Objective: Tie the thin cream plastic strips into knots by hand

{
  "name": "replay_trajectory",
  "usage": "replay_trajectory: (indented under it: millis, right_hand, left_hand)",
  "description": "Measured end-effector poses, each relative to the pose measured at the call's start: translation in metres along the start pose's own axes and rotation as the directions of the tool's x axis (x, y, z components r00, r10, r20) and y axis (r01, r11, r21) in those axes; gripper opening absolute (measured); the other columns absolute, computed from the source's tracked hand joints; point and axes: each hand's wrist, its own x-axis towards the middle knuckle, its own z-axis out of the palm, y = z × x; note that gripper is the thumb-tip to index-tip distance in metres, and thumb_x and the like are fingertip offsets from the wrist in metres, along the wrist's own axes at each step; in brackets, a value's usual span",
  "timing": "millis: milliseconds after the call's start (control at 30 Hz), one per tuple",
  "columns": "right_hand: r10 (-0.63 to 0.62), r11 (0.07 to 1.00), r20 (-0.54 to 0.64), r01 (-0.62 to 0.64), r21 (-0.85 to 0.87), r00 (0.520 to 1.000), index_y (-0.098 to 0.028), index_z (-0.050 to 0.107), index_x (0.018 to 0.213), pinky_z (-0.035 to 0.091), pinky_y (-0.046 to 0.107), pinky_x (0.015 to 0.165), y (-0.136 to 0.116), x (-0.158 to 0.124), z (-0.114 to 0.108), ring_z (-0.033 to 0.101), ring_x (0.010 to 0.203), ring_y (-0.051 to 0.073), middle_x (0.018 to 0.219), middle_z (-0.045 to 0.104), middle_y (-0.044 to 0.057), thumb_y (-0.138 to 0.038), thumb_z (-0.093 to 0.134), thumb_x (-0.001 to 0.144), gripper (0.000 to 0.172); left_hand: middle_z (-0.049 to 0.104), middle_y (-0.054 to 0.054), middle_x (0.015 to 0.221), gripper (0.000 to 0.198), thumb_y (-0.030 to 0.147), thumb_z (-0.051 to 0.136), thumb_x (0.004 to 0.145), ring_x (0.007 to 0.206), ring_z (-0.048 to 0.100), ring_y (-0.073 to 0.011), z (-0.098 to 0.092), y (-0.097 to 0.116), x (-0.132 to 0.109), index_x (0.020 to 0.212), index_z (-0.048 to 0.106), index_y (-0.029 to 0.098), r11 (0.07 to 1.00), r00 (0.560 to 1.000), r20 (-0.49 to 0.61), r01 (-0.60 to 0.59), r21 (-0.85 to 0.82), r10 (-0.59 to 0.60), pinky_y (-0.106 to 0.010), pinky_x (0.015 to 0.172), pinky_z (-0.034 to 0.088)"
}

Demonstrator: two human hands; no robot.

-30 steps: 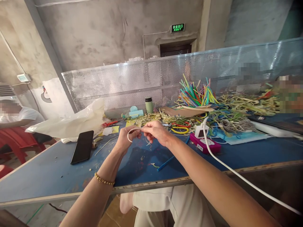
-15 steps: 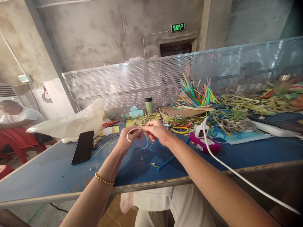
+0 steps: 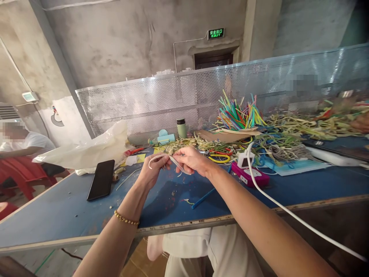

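A thin white strip (image 3: pixel 181 168) runs between my two hands above the blue table (image 3: pixel 121 215). My left hand (image 3: pixel 152 169) pinches it, with one end curling out over the thumb. Close beside it, my right hand (image 3: pixel 191 159) is closed on the same strip, which bends down below the fingers. The fingertips of the two hands are a small gap apart. Below and to the right of my hands lies a blue stick (image 3: pixel 203 198), next to a small pale-green scrap (image 3: pixel 188 201).
A black phone (image 3: pixel 100 180) and plastic bag (image 3: pixel 86 150) lie left. Behind are a green bottle (image 3: pixel 181 129) and colourful strips (image 3: pixel 239 115). Right are a magenta power socket (image 3: pixel 250 175), white cable (image 3: pixel 291 215) and face mask (image 3: pixel 296 167). A person (image 3: pixel 34 142) sits far left.
My left hand has shifted slightly left, widening the gap between the hands. The strip's curled end moved left with it, and its other part now bends across the right fingers.
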Motion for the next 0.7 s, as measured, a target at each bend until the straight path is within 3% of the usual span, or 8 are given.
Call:
replay_trajectory:
  millis: [133, 233, 333, 433, 567, 700]
  right_hand:
    - [-0.020, 0.996, 0.024, 0.022, -0.089, 0.999, -0.014, 0.061, 0.078, 0.022, 0.018, 0.029, 0.0044, 0.0019, 0.0008, 0.035, 0.029, 0.004, 0.055, 0.065, 0.001, -0.039, 0.058, 0.089, 0.027]
    - [-0.125, 0.960, -0.116, 0.091, -0.266, 0.985, -0.014, 0.062, 0.072, 0.025, 0.019, 0.036, 0.0083, 0.0056, -0.0006, 0.037, 0.035, 0.005, 0.054, 0.062, -0.001, -0.030, 0.059, 0.087, 0.022]
    - [-0.315, 0.818, -0.162, 0.181, -0.546, 0.935, -0.014, 0.067, 0.070, 0.032, 0.021, 0.050, 0.0090, 0.0077, -0.0033, 0.045, 0.052, 0.008, 0.059, 0.060, 0.000, -0.022, 0.059, 0.084, 0.018]
    - [-0.410, 0.683, -0.144, 0.198, -0.703, 0.901, -0.015, 0.068, 0.067, 0.033, 0.023, 0.059, 0.0064, 0.0072, -0.0053, 0.047, 0.062, 0.011, 0.067, 0.059, 0.001, -0.017, 0.058, 0.081, 0.017]
    - [-0.471, 0.593, -0.089, 0.240, -0.769, 0.877, -0.014, 0.061, 0.059, 0.034, 0.024, 0.064, 0.0032, 0.0069, -0.0064, 0.047, 0.067, 0.011, 0.070, 0.053, 0.001, -0.012, 0.057, 0.078, 0.019]
    - [-0.405, 0.648, -0.069, 0.234, -0.724, 0.912, -0.014, 0.056, 0.057, 0.031, 0.024, 0.058, 0.0038, 0.0078, -0.0082, 0.043, 0.058, 0.009, 0.060, 0.050, -0.001, -0.012, 0.053, 0.081, 0.025]
  left_hand:
    - [0.062, -0.003, 0.063, 0.019, 0.033, 0.074, 0.073, 0.055, 0.051, -0.0120, 0.0007, 0.0012, 0.0005, 0.069, 0.068, 0.015, 0.998, 1.000, -0.008, 0.004, -0.056, -0.004, -0.028, 0.056, 0.035]
    - [0.062, -0.003, 0.064, 0.019, 0.032, 0.075, 0.071, 0.055, 0.051, -0.0117, 0.0000, -0.0014, 0.0012, 0.069, 0.068, 0.014, 0.997, 1.000, -0.002, 0.024, -0.075, -0.024, -0.027, 0.056, 0.036]
    - [0.062, -0.003, 0.063, 0.018, 0.030, 0.076, 0.070, 0.054, 0.052, -0.0115, -0.0015, -0.0046, 0.0018, 0.067, 0.067, 0.014, 0.998, 1.000, 0.001, 0.026, -0.049, -0.026, -0.027, 0.056, 0.037]
    - [0.061, -0.003, 0.063, 0.018, 0.029, 0.076, 0.070, 0.054, 0.052, -0.0115, -0.0027, -0.0062, 0.0018, 0.067, 0.068, 0.014, 0.999, 0.999, 0.019, 0.031, -0.029, -0.030, -0.027, 0.055, 0.038]
    - [0.060, -0.002, 0.062, 0.019, 0.030, 0.076, 0.070, 0.054, 0.051, -0.0113, -0.0028, -0.0057, 0.0009, 0.065, 0.067, 0.014, 0.998, 0.997, 0.059, 0.050, -0.024, -0.049, -0.027, 0.055, 0.038]
    - [0.060, -0.002, 0.062, 0.020, 0.030, 0.078, 0.070, 0.056, 0.051, -0.0113, -0.0025, -0.0052, 0.0008, 0.067, 0.068, 0.013, 0.996, 0.994, 0.086, 0.070, -0.062, -0.065, -0.027, 0.056, 0.038]
